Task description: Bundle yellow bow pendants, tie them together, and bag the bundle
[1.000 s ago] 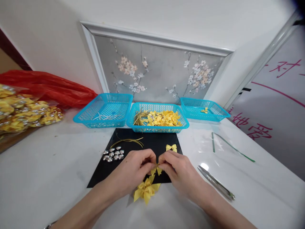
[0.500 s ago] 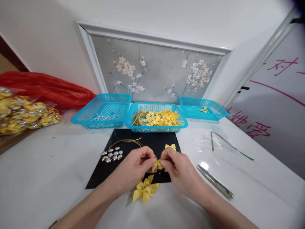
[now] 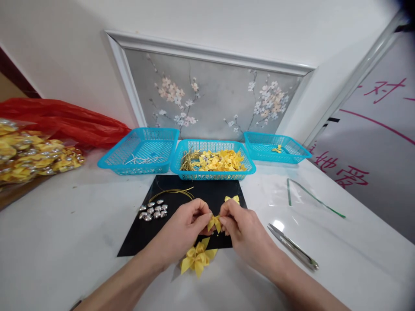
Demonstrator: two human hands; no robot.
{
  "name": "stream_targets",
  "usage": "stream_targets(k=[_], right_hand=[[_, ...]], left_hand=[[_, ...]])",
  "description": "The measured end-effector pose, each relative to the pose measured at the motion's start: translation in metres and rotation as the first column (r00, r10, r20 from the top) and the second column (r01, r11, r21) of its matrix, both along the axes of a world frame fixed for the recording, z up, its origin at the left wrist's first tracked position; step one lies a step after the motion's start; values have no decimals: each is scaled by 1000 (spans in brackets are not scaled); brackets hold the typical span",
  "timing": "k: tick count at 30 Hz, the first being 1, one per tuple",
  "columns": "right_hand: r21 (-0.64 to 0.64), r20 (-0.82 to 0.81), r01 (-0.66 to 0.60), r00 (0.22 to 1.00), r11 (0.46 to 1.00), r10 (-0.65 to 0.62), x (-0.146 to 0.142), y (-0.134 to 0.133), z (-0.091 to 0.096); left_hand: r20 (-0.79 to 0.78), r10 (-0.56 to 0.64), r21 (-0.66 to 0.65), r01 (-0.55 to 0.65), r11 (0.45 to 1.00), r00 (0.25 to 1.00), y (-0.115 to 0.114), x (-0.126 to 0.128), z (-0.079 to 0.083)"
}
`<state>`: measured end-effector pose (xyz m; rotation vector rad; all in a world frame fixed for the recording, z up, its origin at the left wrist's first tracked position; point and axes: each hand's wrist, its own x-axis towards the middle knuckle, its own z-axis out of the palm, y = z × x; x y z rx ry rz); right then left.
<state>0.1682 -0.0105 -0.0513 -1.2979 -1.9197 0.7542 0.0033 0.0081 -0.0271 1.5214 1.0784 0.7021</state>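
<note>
A small yellow ribbon bow is pinched between my two hands above the near part of a black mat. My left hand is closed on the bow's left side, thumb against the fingertips. On its right side my right hand grips it in the same way. More yellow bows lie in a cluster just below my hands, at the mat's near edge. Another yellow bow rests behind my right hand. Silvery beads and gold wires lie on the mat to the left.
Behind the mat stands a blue basket of yellow bows and gold ties, between a left basket with white strips and a right basket. Thread snips and a green-edged clear bag lie right. Bagged bows lie far left.
Both hands keep their pinch on the bow, which has turned slightly and shows more of its front. Everything else stays where it was.
</note>
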Motion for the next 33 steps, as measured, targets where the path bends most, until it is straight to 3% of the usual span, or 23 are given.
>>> stream_targets(k=[4, 7, 20, 25, 29, 33], right_hand=[[3, 39, -7, 999, 1000, 7, 0, 0, 0], [-11, 38, -3, 999, 1000, 3, 1, 0, 2], [-35, -82, 17, 996, 999, -20, 2, -1, 9], [-45, -103, -2, 995, 999, -2, 3, -1, 11], [-35, -136, -28, 990, 999, 23, 3, -1, 12], [-15, -138, -29, 990, 999, 26, 4, -1, 11]], left_hand=[[-92, -2, 155, 16, 988, 996, 3, -2, -4], [-106, 7, 199, 14, 980, 994, 4, -2, -4], [71, 108, 13, -109, 994, 992, -2, 6, 1], [200, 130, -139, -103, 985, 971, 1, 1, 5], [139, 69, -92, -57, 994, 988, 5, -4, 5], [89, 92, -84, -84, 993, 992, 5, -5, 1]])
